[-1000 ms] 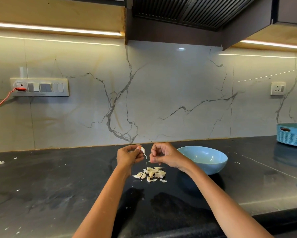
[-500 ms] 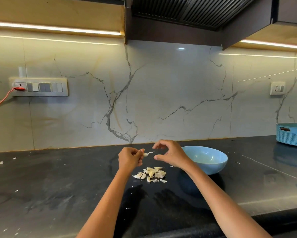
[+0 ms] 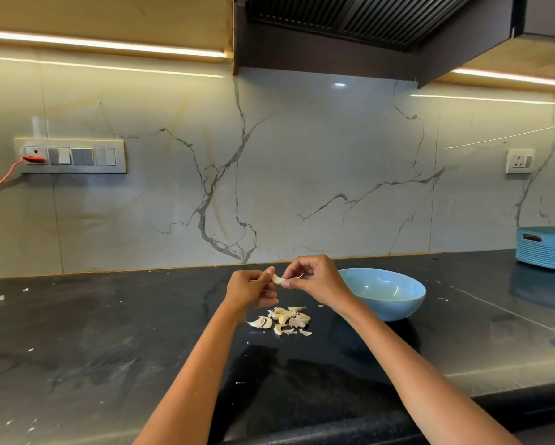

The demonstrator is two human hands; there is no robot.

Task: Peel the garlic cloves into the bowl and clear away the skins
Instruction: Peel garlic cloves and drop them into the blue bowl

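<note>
**Garlic clove pinched between both hands above the pile**

Garlic clove [image 3: 276, 279] sits at frame centre, held over the black counter [image 3: 109, 342]. From the left, the left hand [image 3: 249, 288] pinches it with curled fingers; the right hand [image 3: 314, 277] pinches its other end. Below them lies a pile of cloves and skins [image 3: 284, 320]. Right of centre, just beside the right wrist, stands the blue bowl [image 3: 386, 293].

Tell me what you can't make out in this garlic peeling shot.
1. Clove, head view: mostly hidden between the left hand and right hand; how much skin is left is unclear.
2. Bowl: the near wall hides part of the inside.
3. Pile: too small to tell cloves from skins.
4. Basket: cut off by the right edge.
</note>
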